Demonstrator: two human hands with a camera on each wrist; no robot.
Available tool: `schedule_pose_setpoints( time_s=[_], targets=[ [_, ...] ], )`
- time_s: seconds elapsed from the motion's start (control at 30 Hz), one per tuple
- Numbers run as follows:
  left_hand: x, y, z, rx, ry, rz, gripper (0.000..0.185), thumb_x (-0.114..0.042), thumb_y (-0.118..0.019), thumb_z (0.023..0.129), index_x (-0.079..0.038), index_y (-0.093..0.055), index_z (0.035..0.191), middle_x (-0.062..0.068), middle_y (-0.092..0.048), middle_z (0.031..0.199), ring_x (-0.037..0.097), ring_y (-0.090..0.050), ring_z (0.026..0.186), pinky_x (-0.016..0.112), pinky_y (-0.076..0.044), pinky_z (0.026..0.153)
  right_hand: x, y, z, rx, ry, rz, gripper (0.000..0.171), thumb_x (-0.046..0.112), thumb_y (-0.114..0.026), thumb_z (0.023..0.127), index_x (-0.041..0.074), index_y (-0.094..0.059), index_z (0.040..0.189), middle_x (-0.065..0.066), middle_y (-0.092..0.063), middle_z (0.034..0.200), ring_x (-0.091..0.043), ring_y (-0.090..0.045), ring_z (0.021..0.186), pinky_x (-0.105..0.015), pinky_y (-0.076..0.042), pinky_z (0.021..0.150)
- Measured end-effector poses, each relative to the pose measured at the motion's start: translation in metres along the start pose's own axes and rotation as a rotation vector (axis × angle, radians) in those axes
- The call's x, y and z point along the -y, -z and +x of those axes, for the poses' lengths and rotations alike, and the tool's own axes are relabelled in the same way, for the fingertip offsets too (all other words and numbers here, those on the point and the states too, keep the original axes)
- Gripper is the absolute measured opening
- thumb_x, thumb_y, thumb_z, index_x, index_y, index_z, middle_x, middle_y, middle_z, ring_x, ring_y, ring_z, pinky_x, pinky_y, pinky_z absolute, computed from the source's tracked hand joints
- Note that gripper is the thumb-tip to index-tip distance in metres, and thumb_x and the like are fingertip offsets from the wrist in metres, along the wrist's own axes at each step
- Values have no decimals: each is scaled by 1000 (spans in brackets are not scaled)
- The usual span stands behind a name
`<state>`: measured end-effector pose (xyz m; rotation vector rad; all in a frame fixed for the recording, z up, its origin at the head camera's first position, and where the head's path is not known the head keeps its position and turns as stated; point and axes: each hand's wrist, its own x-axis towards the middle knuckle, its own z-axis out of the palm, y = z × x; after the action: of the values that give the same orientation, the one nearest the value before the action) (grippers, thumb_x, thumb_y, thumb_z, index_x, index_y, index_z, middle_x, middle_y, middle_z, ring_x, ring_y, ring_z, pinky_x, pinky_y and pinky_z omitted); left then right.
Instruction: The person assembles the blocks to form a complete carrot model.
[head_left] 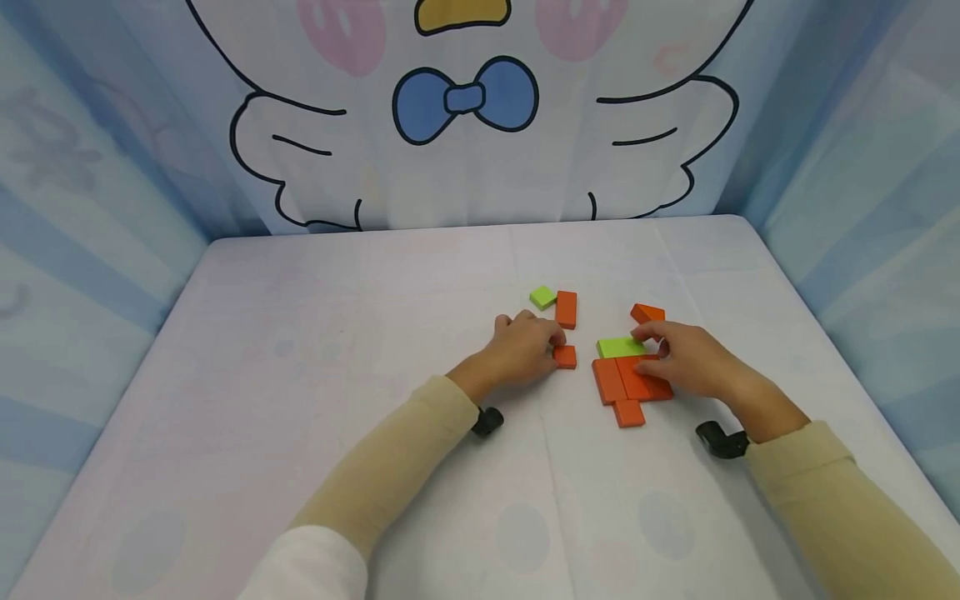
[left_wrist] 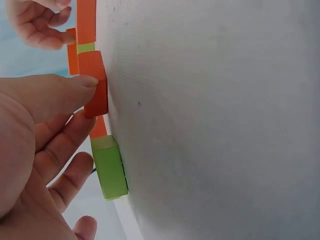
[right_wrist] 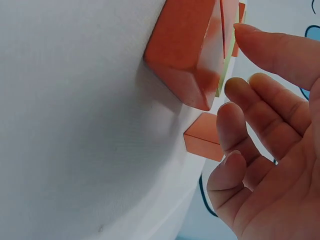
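My left hand (head_left: 557,343) pinches a small orange block (head_left: 565,357) on the white table (head_left: 337,350). In the left wrist view the thumb (left_wrist: 75,87) presses that block (left_wrist: 96,80), with a finger under its other end. My right hand (head_left: 651,348) rests over a flat cluster of orange blocks (head_left: 626,383), its thumb at the end of a green block (head_left: 619,347) that lies along the cluster's far edge. In the right wrist view its fingers (right_wrist: 260,105) hang relaxed beside the cluster (right_wrist: 185,50), around nothing.
Beyond the left hand lie a long orange block (head_left: 566,308) and a small green block (head_left: 542,297). A loose orange block (head_left: 647,313) sits past the right hand. Cartoon-printed fabric walls (head_left: 465,108) enclose the table at the back and sides.
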<state>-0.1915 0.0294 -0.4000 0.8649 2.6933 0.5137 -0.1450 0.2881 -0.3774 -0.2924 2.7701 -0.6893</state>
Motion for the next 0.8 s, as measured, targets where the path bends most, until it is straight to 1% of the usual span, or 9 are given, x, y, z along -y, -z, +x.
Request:
schedule_pose_setpoints(
  time_s=[0.13,0.2,0.3,0.43,0.53,0.63,0.8],
  targets=[
    [-3,1,-4,2,-2,10,24,-26,-73,93,-20,-68,117,-13,-63,103,14,-46,111,42,-28,90,-1,0,2,6,-13,-13,46,20,-75,91,0,-59,129,-10,-59,96,-27,-51,89,-33,-47,68],
    [-6,2,-8,6,-14,4,24,-26,-73,93,-20,-68,116,-14,-62,102,13,-46,112,42,-27,91,-1,1,3,8,-21,-21,45,19,-75,91,0,-59,128,-10,-59,96,-28,-51,90,-33,-47,68],
    [-15,5,-15,12,-53,-5,25,-27,-73,93,-21,-69,117,-16,-62,103,13,-47,112,42,-27,91,0,2,3,11,-30,-24,45,19,-75,91,0,-59,128,-11,-60,99,-29,-51,91,-34,-48,70],
    [-31,4,-24,29,-132,-18,28,-30,-74,92,-21,-68,118,-17,-64,108,12,-47,114,41,-29,91,1,3,4,13,-33,-24,44,18,-75,91,0,-59,127,-12,-61,102,-29,-52,93,-36,-48,73],
    [-43,-2,-27,41,-189,-29,28,-32,-75,92,-22,-69,117,-18,-64,109,12,-47,115,42,-29,93,1,4,4,14,-24,-22,44,18,-75,91,-1,-59,127,-12,-62,104,-29,-52,92,-37,-48,74],
    [-52,-11,-26,38,-220,-43,26,-34,-75,91,-23,-70,114,-19,-64,104,9,-47,111,40,-31,90,1,4,5,15,-9,-17,44,17,-75,90,-2,-59,126,-13,-62,105,-29,-52,92,-38,-48,75],
    [-66,-25,-19,19,-199,-113,25,-35,-77,89,-23,-70,110,-21,-61,94,3,-47,96,32,-30,79,1,5,7,25,-11,-4,43,15,-74,91,-2,-59,127,-13,-62,107,-29,-52,92,-37,-50,75]
  ],
)
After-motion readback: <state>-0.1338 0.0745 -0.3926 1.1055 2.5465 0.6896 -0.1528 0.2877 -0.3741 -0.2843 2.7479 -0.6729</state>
